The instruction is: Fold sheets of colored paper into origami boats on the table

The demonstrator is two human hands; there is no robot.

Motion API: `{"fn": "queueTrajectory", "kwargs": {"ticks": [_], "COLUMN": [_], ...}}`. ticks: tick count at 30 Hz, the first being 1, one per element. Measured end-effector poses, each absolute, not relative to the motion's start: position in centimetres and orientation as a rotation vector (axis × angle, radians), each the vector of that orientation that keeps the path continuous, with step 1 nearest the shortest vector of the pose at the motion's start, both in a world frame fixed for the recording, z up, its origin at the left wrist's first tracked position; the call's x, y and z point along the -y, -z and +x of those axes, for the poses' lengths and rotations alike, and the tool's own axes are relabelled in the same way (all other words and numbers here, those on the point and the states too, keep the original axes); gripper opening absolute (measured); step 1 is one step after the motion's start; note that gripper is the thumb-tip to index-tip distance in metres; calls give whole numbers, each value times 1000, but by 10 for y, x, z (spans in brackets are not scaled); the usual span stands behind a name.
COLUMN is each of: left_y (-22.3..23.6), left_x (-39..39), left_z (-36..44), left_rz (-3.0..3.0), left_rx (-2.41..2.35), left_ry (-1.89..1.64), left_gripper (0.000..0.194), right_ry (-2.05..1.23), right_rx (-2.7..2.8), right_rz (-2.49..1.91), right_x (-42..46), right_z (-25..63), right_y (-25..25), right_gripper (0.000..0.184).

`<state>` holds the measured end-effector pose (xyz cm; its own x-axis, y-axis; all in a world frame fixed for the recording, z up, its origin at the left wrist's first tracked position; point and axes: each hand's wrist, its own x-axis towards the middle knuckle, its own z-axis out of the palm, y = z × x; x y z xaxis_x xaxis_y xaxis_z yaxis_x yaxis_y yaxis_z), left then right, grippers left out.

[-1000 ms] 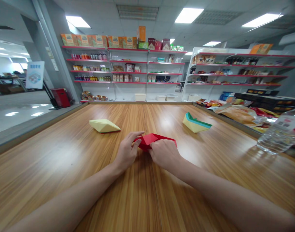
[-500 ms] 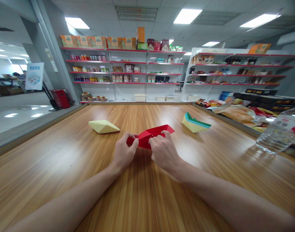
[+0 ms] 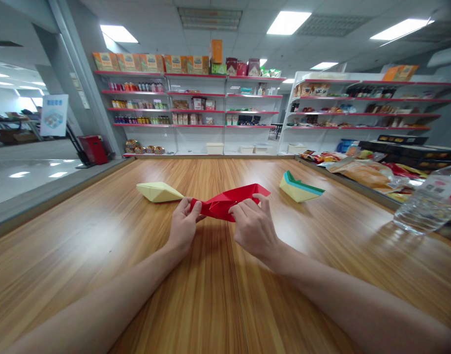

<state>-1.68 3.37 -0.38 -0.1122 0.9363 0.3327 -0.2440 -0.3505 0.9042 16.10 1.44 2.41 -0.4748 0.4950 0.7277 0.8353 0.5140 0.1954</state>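
Observation:
A folded red paper boat is held between my two hands, just above the wooden table. My left hand pinches its left tip between thumb and fingers. At the other end, my right hand grips the near side, its fingers curled over the paper. Left of the red paper lies a pale yellow folded paper boat with its smooth side up. To the right rests another folded paper boat, yellow outside with blue and green layers along its upper edge.
A clear plastic bottle stands near the table's right edge. Beyond that edge lie snack packets and black boxes. Stocked shelves line the back, past the table's raised far rim.
My left hand has moved slightly left and up, with the red paper's left end drawn out longer. My right hand has shifted slightly right, still gripping the paper.

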Motion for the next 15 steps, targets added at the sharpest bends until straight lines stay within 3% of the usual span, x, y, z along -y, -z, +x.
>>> {"fn": "queueTrajectory", "kwargs": {"ticks": [6,15], "left_y": [8,6], "left_x": [-41,-38], "left_z": [-20,-25], "left_rz": [1205,1581], "left_rx": [-878,-1313], "left_ry": [-1781,-1710], "left_gripper": [21,21], "right_ry": [692,660], "right_rx": [2102,2081], "right_rz": [-1120,-1114], "right_x": [-17,-21], "right_z": [162,166], "right_y": [-23,-22], "right_gripper": [18,18]}}
